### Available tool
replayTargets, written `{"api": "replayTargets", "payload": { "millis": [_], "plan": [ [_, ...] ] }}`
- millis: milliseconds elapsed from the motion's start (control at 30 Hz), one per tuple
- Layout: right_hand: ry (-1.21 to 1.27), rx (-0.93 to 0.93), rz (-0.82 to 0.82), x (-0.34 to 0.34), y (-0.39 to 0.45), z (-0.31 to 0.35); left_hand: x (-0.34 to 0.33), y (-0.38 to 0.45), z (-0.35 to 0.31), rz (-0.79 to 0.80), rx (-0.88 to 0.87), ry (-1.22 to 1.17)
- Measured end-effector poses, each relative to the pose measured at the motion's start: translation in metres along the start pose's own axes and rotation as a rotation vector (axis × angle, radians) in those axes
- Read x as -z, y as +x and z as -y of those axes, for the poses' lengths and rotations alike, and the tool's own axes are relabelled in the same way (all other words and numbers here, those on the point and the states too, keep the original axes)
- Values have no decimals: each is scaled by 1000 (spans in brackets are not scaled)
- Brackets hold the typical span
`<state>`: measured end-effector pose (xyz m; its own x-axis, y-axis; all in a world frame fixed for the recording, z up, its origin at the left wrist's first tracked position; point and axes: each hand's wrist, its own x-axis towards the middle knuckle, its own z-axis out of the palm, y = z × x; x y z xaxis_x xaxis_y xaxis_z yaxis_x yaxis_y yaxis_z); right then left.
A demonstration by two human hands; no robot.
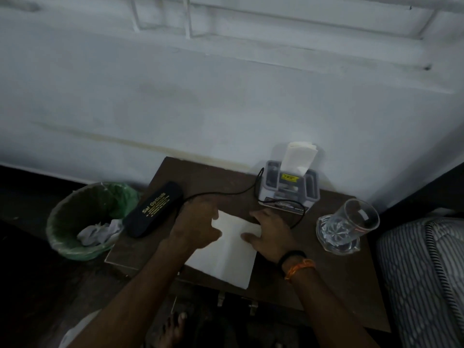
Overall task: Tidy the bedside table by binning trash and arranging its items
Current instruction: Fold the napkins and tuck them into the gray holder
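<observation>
A white tissue sheet (226, 257) lies flat in the middle of the dark wooden bedside table (334, 292). My left hand (193, 227) pinches its upper left corner. My right hand (271, 237) presses flat on its right edge, fingers spread. A black spectacle case (153, 209) with gold lettering lies at the table's left side. A tissue holder (288, 187) with a white tissue sticking up stands at the back. A black cable (226, 193) runs from the holder towards the case. A clear glass (347, 226) stands at the right.
A bin with a green liner (82, 222) sits on the floor left of the table, with crumpled white paper (99, 233) inside. A striped mattress edge (424, 272) borders the table on the right. A white wall rises behind. A bare foot (173, 327) shows below the table.
</observation>
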<state>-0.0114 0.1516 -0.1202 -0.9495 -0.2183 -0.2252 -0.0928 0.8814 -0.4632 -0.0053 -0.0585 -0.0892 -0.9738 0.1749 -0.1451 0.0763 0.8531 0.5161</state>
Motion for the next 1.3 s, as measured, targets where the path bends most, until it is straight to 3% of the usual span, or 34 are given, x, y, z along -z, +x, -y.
{"api": "replayTargets", "payload": {
  "millis": [200,567,767,933,1100,1167,1300],
  "plan": [
    [-129,3,3,-12,8,15,-14,-8,23,59,216,62],
    [-34,-33,67,-10,29,21,-17,1,35,39,285,-85],
    [385,-102,50,2,14,31,-11,6,40,91,299,-185],
    [871,-82,11,32,-10,36,16,12,30,77,284,-691],
    [1457,-143,-90,42,-33,39,24,8,8,257,186,-1058],
    [1557,-214,-74,41,-37,36,21,10,1,237,208,-1136],
    [1530,-277,8,36,-36,25,17,15,-4,229,222,-1172]
  ]
}}
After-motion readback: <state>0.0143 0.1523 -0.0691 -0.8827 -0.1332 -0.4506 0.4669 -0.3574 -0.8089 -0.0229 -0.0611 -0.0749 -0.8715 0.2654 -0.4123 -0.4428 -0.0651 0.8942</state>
